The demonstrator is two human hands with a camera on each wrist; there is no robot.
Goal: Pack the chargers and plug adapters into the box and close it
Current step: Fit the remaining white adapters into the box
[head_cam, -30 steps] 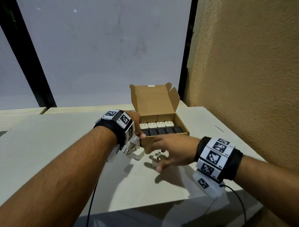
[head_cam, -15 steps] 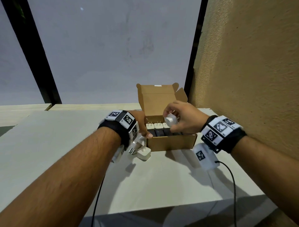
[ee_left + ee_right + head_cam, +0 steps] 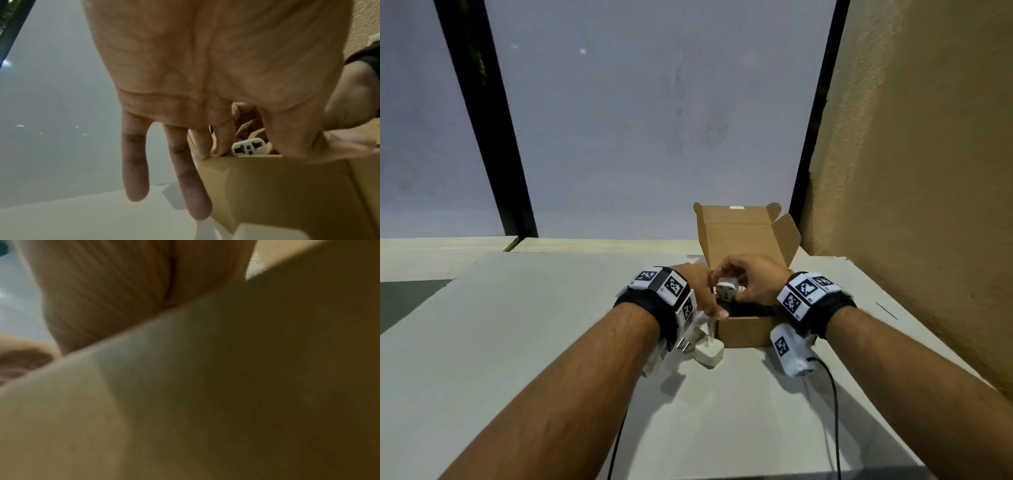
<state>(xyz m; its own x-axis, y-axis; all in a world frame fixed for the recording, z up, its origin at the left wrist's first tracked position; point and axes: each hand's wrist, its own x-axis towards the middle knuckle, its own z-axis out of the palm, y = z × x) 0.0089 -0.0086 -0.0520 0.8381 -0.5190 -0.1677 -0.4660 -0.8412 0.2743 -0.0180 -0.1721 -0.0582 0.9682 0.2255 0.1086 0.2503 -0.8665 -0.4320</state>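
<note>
1. Head view: The right hand (image 3: 753,281) has come down since a moment ago. It was up above the box (image 3: 746,330); now it is low inside the box, near its left wall. Its fingers pinch a white plug adapter (image 3: 726,290), and the holes of the adapter face us. I think it is being put in its place, so one more piece is nearly packed.

2. Head view: The left hand (image 3: 700,287) stays on the left wall of the box, with the thumb on the front corner, so the box does not slide. The lid of the box stands open at the back.

3. Head view: One white charger (image 3: 709,353) still lies on the table (image 3: 544,308), just left of the box front. It must go in before the lid can be shut.

4. Left wrist view: The fingers (image 3: 134,170) of the left hand are straight and spread. Two hang down beside the box (image 3: 267,186) and two rest on its top edge. The adapter (image 3: 249,147) peeks over the edge, inside the box.

5. Right wrist view: It is all blur, with skin and brown card very close. I cannot tell the fingers from here.
</note>
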